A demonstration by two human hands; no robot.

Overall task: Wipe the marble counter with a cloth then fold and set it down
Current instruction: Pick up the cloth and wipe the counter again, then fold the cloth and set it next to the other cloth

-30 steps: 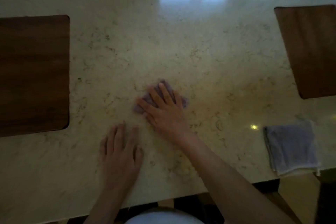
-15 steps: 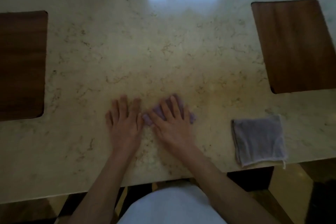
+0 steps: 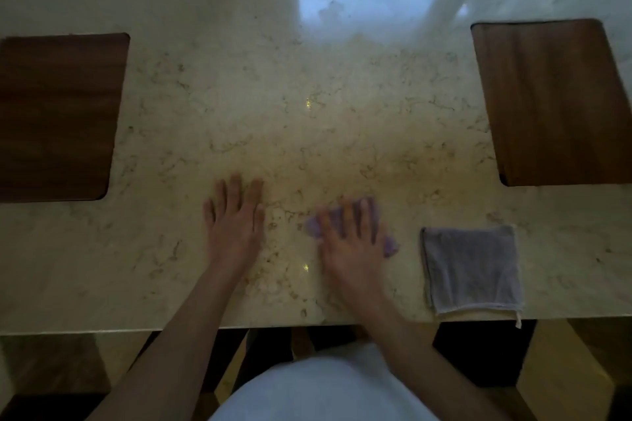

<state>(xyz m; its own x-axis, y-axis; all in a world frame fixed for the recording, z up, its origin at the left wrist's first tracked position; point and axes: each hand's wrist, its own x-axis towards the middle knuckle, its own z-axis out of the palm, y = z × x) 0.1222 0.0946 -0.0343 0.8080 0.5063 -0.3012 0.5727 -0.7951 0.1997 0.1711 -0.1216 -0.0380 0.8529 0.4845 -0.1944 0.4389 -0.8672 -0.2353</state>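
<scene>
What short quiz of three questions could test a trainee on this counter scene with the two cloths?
1. True or false: the left hand presses on a cloth.
2. Which hand covers the purple cloth? A) left B) right C) both
3. Fill in: the grey cloth lies folded near the counter's ____ edge, on the right hand's side.

Key: 1. False; it lies flat on bare marble. 2. B. 3. Near (front).
</scene>
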